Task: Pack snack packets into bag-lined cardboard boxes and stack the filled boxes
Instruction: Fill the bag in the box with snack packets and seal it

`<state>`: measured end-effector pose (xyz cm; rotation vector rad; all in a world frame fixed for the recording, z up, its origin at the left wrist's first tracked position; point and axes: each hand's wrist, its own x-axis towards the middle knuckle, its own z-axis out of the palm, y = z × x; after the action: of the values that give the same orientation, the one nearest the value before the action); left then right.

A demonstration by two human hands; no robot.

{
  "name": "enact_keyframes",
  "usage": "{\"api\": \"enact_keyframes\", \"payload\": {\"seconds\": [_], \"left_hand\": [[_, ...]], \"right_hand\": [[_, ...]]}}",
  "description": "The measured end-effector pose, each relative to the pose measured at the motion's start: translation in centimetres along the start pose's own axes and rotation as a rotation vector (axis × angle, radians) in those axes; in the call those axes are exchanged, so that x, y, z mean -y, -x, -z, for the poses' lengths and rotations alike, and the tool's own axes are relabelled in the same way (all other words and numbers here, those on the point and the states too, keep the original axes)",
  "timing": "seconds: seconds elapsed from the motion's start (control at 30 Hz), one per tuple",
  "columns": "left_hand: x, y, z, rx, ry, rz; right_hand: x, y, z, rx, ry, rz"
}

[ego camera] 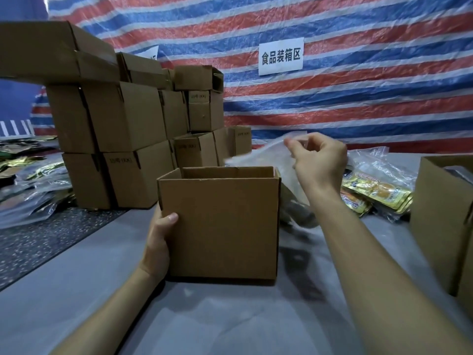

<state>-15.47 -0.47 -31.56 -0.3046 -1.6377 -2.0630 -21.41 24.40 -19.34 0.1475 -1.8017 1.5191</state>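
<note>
**Lining the box**

Behind both hands, striped tarp (358,103). Under both, grey worktop (230,316). Left of the left hand and further back, stack (122,116) of closed boxes. Between the hands, open box (222,221), upright, inside mostly hidden. Well right of the right hand, second box (440,213), partly out of frame. Just beyond the right hand, packets (378,190) in a loose heap.

Right hand (320,160) raised above the box's far right corner, fingers curled, pinching a clear bag (261,152). Bag blurred; touching the rim or not, hard to tell. Left hand (158,242) wrapped round the box's near left edge, thumb on the front face, steadying it.

Step in hand, by the look of it: bag-lining, with no packing begun. Next move likely calls for spreading the bag's mouth, pushing it down inside and folding it over the rim, box held firm throughout.
</note>
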Motion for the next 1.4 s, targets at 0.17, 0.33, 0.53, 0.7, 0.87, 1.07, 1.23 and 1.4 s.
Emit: {"api": "enact_keyframes", "payload": {"seconds": [0.17,0.33,0.53,0.7,0.87,1.07,1.23,1.4], "left_hand": [[0.2,0.1,-0.1,0.025,0.001,-0.015],[0.0,0.6,-0.6,0.075,-0.064,-0.007],[-1.1,1.7,-1.6,0.196,-0.223,0.092],[-1.2,2.2,-2.7,0.315,-0.271,0.15],[-1.0,2.2,-2.6,0.309,-0.273,0.167],[-1.4,2.1,-2.6,0.302,-0.279,0.195],[-1.8,2.3,-2.6,0.32,-0.234,0.21],[-1.9,2.1,-2.5,0.319,-0.206,0.203]], "right_hand": [[1.4,-0.4,0.5,-0.121,-0.045,0.086],[1.5,-1.1,1.4,-0.046,0.087,0.01],[2.6,-3.0,4.4,0.052,0.12,-0.157],[4.2,-3.1,5.0,-0.123,-0.04,-0.035],[4.2,-2.7,5.0,-0.121,-0.023,-0.05],[1.9,0.0,3.4,0.003,0.161,-0.325],[4.0,0.2,3.9,0.055,0.101,-0.362],[9.9,-1.0,2.6,0.052,0.148,-0.169]]}}
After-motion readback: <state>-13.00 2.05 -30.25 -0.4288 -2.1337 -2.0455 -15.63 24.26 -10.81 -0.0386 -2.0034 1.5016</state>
